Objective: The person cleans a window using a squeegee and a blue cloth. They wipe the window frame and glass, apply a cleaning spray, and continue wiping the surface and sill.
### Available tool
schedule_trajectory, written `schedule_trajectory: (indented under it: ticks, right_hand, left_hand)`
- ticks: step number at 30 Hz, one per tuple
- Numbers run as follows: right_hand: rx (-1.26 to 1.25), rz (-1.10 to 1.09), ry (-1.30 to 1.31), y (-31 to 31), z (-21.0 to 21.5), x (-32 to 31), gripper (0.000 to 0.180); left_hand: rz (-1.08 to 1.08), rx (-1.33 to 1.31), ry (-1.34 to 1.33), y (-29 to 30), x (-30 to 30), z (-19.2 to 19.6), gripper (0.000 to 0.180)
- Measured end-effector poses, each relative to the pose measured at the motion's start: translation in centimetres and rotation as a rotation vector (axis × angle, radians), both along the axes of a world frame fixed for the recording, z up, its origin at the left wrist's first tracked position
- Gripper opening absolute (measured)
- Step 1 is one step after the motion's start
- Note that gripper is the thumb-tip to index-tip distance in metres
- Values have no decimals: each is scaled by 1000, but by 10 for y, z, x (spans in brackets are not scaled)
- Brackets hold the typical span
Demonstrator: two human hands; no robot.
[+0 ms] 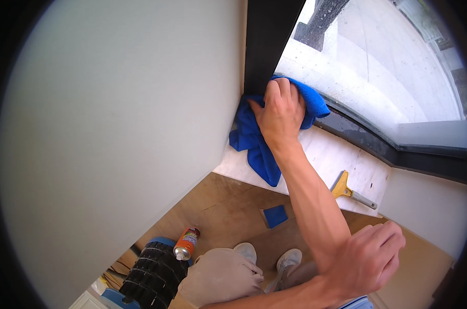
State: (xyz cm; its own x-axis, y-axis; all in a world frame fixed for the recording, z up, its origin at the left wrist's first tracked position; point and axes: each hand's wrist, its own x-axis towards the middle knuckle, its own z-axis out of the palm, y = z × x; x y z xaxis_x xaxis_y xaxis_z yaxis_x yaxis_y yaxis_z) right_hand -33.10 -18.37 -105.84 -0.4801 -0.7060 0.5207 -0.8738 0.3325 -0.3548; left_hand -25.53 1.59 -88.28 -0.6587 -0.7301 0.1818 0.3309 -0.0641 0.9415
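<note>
My right hand (280, 110) presses a bright blue cloth (254, 141) into the corner where the dark window frame (268, 41) meets the white sill (323, 154). Part of the cloth hangs over the sill's front edge. My right arm stretches up from the lower right. My left hand (368, 260) sits low, beside my right elbow, with its fingers curled loosely and nothing visible in it. Its forearm comes in from the lower edge.
A scraper with a yellow head and grey handle (349, 189) lies on the sill to the right. On the wooden floor are a small blue square pad (274, 215), an orange spray can (186, 243) and a black ribbed object (153, 268). A pale wall (115, 129) fills the left.
</note>
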Motion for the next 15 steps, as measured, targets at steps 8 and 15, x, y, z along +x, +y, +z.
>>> schedule_trajectory:
  ticks: [8,15]
  right_hand:
    - [28,255,-11,16,11,-15,19]
    - [37,11,26,10,2,-4,32]
  left_hand:
    - [68,-10,18,7,-1,4,14]
    - [105,-48,-9,17,2,10,8]
